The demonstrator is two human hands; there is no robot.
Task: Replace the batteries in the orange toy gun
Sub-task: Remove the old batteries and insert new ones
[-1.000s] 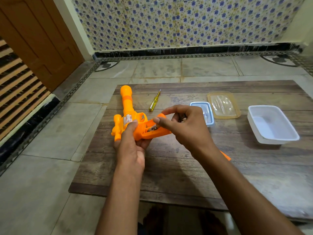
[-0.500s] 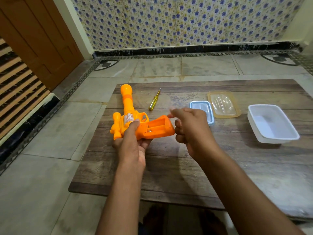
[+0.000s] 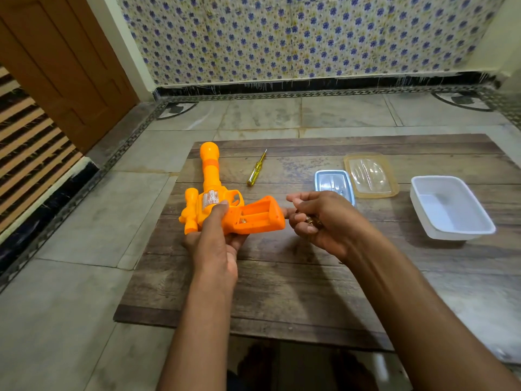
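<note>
The orange toy gun (image 3: 211, 190) lies on its side on the wooden board (image 3: 282, 277), barrel pointing away from me. My left hand (image 3: 217, 235) grips its body near the trigger. The battery compartment (image 3: 258, 217) in the grip is uncovered and looks empty, with a metal contact showing. My right hand (image 3: 324, 218) hovers just right of the grip, fingers curled around batteries (image 3: 313, 221) whose metal ends peek out.
A yellow screwdriver (image 3: 256, 169) lies beyond the gun. A small blue-rimmed container (image 3: 332, 182), a clear yellowish lid (image 3: 370, 174) and a white tub (image 3: 448, 207) sit to the right. The board rests on a tiled floor, with a door at far left.
My right hand pulled the batteries out of the grip and drew back to the right. The compartment, filled a second ago, now shows empty. The gun tilted slightly.
</note>
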